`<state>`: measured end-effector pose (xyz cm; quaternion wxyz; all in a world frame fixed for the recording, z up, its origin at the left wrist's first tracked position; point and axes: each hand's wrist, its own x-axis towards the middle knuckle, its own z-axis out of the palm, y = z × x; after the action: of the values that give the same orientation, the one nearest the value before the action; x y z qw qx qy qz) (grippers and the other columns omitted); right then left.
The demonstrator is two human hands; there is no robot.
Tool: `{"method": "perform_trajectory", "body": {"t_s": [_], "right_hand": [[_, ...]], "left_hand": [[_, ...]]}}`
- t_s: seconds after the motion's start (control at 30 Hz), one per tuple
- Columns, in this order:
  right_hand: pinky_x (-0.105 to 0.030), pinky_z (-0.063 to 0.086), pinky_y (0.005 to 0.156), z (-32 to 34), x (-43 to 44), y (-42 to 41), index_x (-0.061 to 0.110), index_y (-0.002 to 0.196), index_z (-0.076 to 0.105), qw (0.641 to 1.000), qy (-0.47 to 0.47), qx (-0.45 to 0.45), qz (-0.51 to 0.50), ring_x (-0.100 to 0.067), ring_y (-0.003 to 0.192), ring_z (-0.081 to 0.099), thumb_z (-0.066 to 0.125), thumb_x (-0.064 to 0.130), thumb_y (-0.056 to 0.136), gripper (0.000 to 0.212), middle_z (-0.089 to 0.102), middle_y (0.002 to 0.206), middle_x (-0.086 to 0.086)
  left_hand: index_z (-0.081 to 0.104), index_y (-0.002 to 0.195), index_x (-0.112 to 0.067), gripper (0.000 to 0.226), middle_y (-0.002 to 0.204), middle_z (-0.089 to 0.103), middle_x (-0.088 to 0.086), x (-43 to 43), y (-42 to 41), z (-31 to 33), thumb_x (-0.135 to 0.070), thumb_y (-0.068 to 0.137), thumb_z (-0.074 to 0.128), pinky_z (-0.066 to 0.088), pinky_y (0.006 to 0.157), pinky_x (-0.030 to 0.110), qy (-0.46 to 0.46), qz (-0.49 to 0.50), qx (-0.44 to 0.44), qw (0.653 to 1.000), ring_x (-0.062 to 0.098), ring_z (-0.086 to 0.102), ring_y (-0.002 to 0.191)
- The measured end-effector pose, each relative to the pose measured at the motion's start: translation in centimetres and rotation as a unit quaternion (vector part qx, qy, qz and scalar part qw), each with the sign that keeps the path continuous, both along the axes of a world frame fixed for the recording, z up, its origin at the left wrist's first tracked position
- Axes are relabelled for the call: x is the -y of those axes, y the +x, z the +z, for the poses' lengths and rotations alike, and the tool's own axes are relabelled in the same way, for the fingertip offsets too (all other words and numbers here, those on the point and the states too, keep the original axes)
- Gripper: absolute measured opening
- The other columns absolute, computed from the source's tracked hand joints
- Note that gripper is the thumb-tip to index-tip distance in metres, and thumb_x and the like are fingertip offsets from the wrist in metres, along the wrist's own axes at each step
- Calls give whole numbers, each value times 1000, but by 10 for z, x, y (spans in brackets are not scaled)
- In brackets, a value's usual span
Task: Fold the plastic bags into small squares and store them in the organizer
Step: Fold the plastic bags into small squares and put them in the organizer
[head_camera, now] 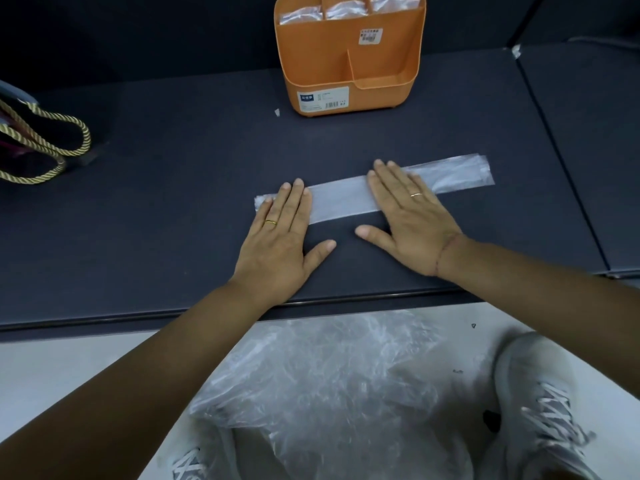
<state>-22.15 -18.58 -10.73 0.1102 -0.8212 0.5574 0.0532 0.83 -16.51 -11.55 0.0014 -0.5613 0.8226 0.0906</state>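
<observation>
**Both palms flat on a folded bag strip**

Centre of frame: a clear plastic bag (346,199), folded into a long narrow strip, lies flat on the dark tabletop (156,220). It runs slantwise from left of centre up toward the right.

Left hand (280,233) lies palm down over the strip's left end. Its fingers (294,202) are straight and released, pressing, not grasping. Ring on one finger.

Right hand (408,216) lies palm down across the strip's middle, fingers (388,181) likewise straight and flat on the plastic, thumb out on the tabletop. Ring here too. The strip's right end lies bare beyond it.

Top centre: an orange organizer (332,64) stands upright on the tabletop, well apart from the strip. Folded bags (343,10) stand in its rear compartments.

Left edge: a dark bag with gold rope handles (45,143).

Bottom of frame, below the tabletop's edge: a crumpled heap of loose clear bags (329,368), with a grey laced shoe (540,393) just beside it at lower right.
</observation>
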Motion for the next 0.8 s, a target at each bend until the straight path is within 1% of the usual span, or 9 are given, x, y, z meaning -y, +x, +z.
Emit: {"method": "perform_trajectory", "body": {"t_s": [0.07,0.23,0.33,0.4,0.5,0.6,0.67,0.73,0.8], "right_hand": [[-32,-10,119,1,-1,-24,12,154,-5,999,-2,-7,-38,-15,148,-13,-15,83,69,111,-11,162,-3],[-30,-9,119,1,4,-81,13,154,-2,991,-8,-3,-131,-14,149,-9,-3,75,74,101,-7,162,-2],[-36,5,120,2,13,-105,9,152,23,983,-34,83,-158,-25,148,14,13,65,85,88,18,160,-8],[-42,22,114,5,24,-115,8,140,47,968,-75,144,-190,-35,133,36,42,50,93,63,43,142,-15],[-42,35,105,13,41,-119,20,115,63,955,-78,169,-231,-28,112,47,67,32,88,31,52,110,-6],[-41,39,101,20,55,-119,30,84,63,948,-24,197,-251,-19,100,51,74,34,81,12,49,96,3],[-41,42,100,22,62,-119,33,71,61,945,10,200,-258,-15,93,51,75,35,80,17,48,92,5],[-36,43,97,24,64,-119,29,72,63,948,21,191,-255,-14,92,51,74,32,82,15,49,98,3],[-27,42,87,28,62,-119,20,79,64,947,18,202,-248,-8,83,54,72,27,85,12,53,98,2]], "left_hand": [[-4,156,-11,93,164,-8,3,0,0,0,-70,85,-2,-16,118,27,-2,0,1,1000,12,-14,149],[-4,156,-11,91,164,-8,3,0,0,1,-70,86,-2,-19,117,25,-4,0,-1,1000,10,-16,147],[-1,156,-11,90,164,-4,4,0,0,1,-69,88,2,-18,117,25,-8,0,-1,1000,12,-12,148],[0,156,-10,90,164,-3,4,0,-1,1,-69,88,2,-19,117,24,-10,-1,2,1000,11,-12,148],[1,156,-10,90,164,-3,4,-1,-1,2,-69,88,3,-18,117,24,-9,-2,0,1000,11,-11,148],[4,157,-10,90,164,0,4,-1,0,2,-69,89,4,-14,119,27,-10,-3,-5,1000,13,-8,150],[5,157,-10,89,164,1,5,-1,1,2,-69,90,5,-12,120,28,-11,-4,-9,1000,13,-7,150],[4,157,-10,89,164,-1,4,-1,1,2,-69,90,5,-13,120,27,-9,-5,-7,1000,13,-8,150],[4,157,-11,89,164,-1,3,-1,1,2,-69,90,5,-14,119,26,-11,-6,-10,1000,12,-8,150]]}}
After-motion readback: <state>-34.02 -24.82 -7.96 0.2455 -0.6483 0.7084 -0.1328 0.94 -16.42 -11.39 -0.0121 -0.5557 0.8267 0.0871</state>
